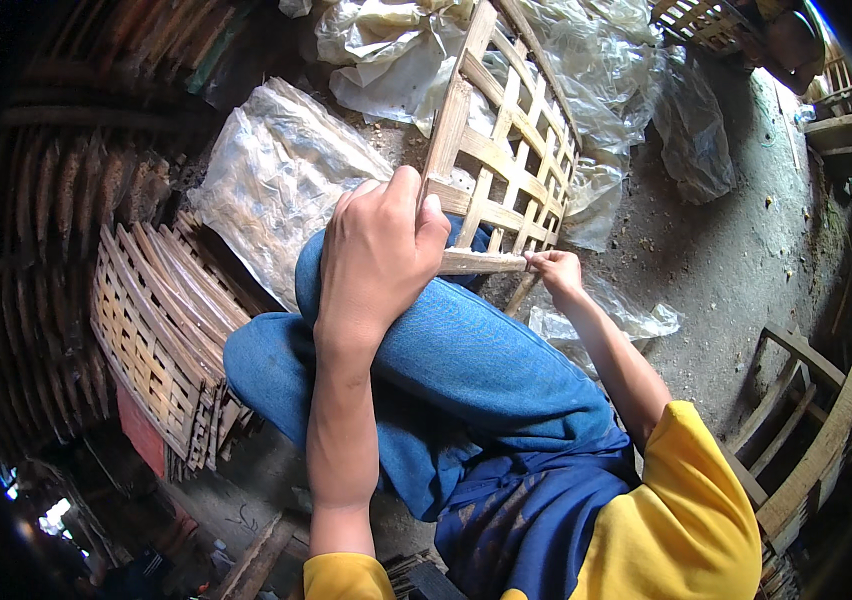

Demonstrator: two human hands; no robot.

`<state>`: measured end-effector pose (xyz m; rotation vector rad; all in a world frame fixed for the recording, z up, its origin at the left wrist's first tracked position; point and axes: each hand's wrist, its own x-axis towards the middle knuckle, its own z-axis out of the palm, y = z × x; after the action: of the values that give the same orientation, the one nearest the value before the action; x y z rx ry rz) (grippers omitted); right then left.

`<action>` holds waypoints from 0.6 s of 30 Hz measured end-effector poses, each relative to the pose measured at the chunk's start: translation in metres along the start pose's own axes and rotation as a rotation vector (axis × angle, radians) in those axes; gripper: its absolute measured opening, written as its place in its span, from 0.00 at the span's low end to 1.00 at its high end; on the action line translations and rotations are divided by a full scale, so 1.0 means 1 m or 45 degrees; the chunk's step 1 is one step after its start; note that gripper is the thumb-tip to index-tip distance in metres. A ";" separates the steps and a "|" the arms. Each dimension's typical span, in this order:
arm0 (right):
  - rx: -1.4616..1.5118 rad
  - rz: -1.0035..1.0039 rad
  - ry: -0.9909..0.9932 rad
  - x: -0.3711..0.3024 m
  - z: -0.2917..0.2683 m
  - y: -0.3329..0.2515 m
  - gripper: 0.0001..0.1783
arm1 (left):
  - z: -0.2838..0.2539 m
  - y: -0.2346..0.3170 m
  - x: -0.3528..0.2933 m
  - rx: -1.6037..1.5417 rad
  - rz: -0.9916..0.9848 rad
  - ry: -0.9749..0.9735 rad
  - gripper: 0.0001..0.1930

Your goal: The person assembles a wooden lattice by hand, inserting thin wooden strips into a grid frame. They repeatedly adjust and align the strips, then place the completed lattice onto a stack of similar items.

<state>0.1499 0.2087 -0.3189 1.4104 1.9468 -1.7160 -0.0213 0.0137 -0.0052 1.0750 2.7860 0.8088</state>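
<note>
A woven bamboo lattice panel stands tilted against my raised knee in blue trousers. My left hand grips the panel's lower left corner, thumb over its edge. At the panel's bottom right, my right hand pinches the end of the lowest horizontal slat, fingers closed on it. A thin loose strip runs down from under that hand toward the ground.
Crumpled clear plastic sheets lie on the dirt floor behind and left of the panel. A stack of finished bamboo lattice crates sits at my left. A wooden frame stands at the right, more crates at the top right.
</note>
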 end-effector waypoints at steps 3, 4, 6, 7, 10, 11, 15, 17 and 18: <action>-0.052 -0.001 0.009 -0.005 0.001 -0.009 0.16 | 0.000 -0.001 -0.001 0.008 -0.001 0.010 0.10; -0.107 -0.051 0.036 -0.009 0.001 -0.015 0.16 | 0.001 -0.002 -0.001 -0.004 0.000 0.013 0.10; -0.216 -0.150 0.089 -0.018 0.003 -0.025 0.17 | 0.001 -0.003 -0.002 -0.010 -0.001 0.017 0.10; -0.303 -0.226 0.100 -0.018 0.003 -0.024 0.18 | 0.001 -0.003 -0.001 -0.007 0.002 0.017 0.10; -0.535 -0.423 0.134 -0.016 0.006 -0.021 0.19 | 0.001 -0.003 -0.001 -0.016 0.021 0.028 0.10; -0.592 -0.468 0.148 -0.014 0.008 -0.019 0.19 | 0.001 -0.003 0.000 -0.021 0.029 0.034 0.10; -0.376 -0.478 0.129 -0.012 -0.006 -0.016 0.17 | 0.001 -0.002 -0.001 -0.052 -0.008 0.025 0.10; 0.047 -0.296 0.090 -0.012 -0.026 -0.019 0.10 | 0.000 -0.002 -0.002 -0.042 -0.014 0.017 0.10; 0.052 -0.309 0.106 -0.008 -0.039 -0.015 0.09 | 0.001 -0.003 -0.002 -0.040 -0.012 0.012 0.10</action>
<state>0.1595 0.2393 -0.2910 1.3246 2.2200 -1.8336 -0.0213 0.0115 -0.0079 1.0548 2.7741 0.8562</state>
